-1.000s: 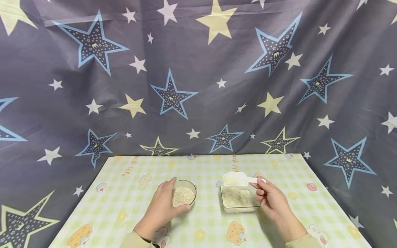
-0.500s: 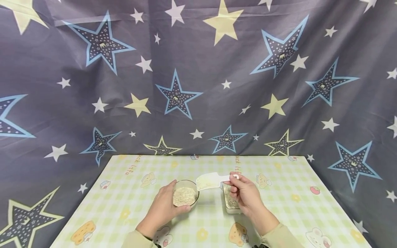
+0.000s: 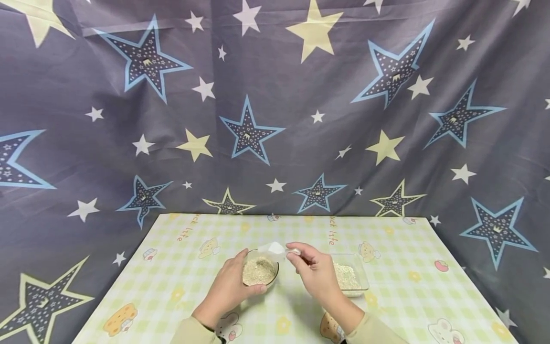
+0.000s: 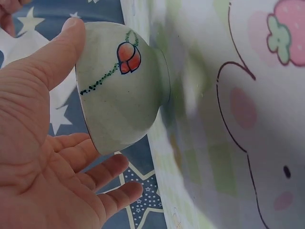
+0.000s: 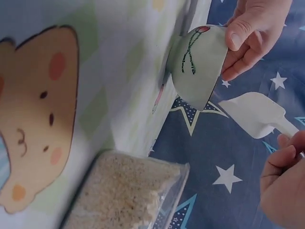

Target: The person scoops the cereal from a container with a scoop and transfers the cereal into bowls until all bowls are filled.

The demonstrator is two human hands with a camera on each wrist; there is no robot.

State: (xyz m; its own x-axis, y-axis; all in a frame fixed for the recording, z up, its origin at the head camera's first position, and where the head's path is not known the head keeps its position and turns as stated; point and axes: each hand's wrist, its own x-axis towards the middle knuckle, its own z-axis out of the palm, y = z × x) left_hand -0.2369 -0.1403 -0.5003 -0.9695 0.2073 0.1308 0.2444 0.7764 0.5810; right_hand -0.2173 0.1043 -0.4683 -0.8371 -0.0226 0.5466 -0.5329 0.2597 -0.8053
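Observation:
My left hand (image 3: 227,286) holds a small round bowl (image 4: 114,95), thumb at the near side of its rim and fingers round the far side. Pale green with a painted red-orange motif, the bowl stands on the table with oat-like flakes (image 3: 259,271) inside. Between thumb and fingers my right hand (image 3: 320,277) pinches the handle of a white scoop (image 5: 255,114). The scoop is tipped over the bowl's far right rim, and its blade looks blurred in the head view. In the right wrist view its tip points at the bowl's rim.
A clear rectangular container (image 3: 364,274) with more flakes stands right of the bowl, partly behind my right hand and forearm. A checked cartoon cloth (image 3: 399,296) covers the table. The star-printed curtain (image 3: 283,95) hangs behind the table's far edge.
My right hand has carried the scoop left from above the container to the bowl and tipped it. The flakes in the bowl look higher. My left hand stays on the bowl.

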